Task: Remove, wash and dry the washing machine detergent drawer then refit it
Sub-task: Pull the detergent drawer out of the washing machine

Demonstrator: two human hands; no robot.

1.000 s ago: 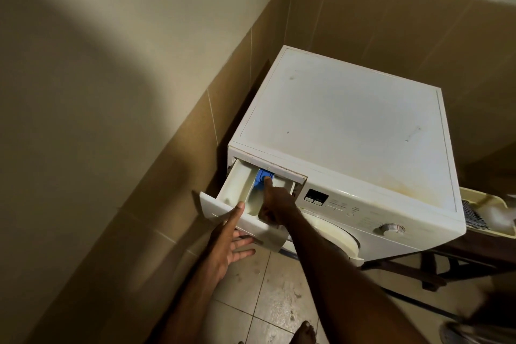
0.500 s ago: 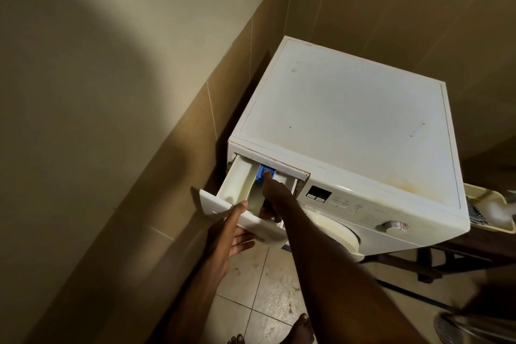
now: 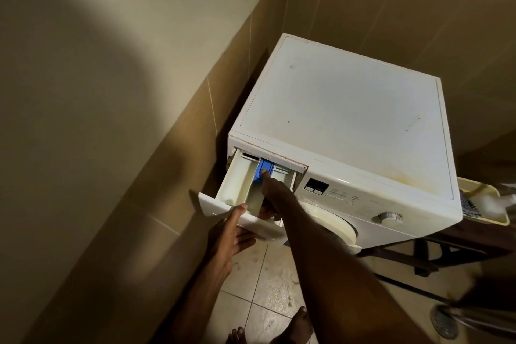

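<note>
The white detergent drawer [image 3: 237, 186] juts out of the upper left front of the white washing machine [image 3: 343, 109], pulled well out but still in its slot. My left hand [image 3: 229, 234] holds the drawer's front panel from below, thumb on its top edge. My right hand [image 3: 269, 193] lies inside the drawer with the index finger pressed on the blue tab [image 3: 264, 169] in the middle compartment; the other fingers are curled.
A tiled wall [image 3: 167, 165] runs close along the machine's left side. A cream tray [image 3: 485, 207] with items sits on a dark stand at the right. Tiled floor [image 3: 265, 301] and my bare feet show below. A floor drain [image 3: 444, 321] lies at the lower right.
The drawer has slid a little further out, showing more of the blue tab. My right index finger stays on the tab and my left hand keeps its hold on the front panel.
</note>
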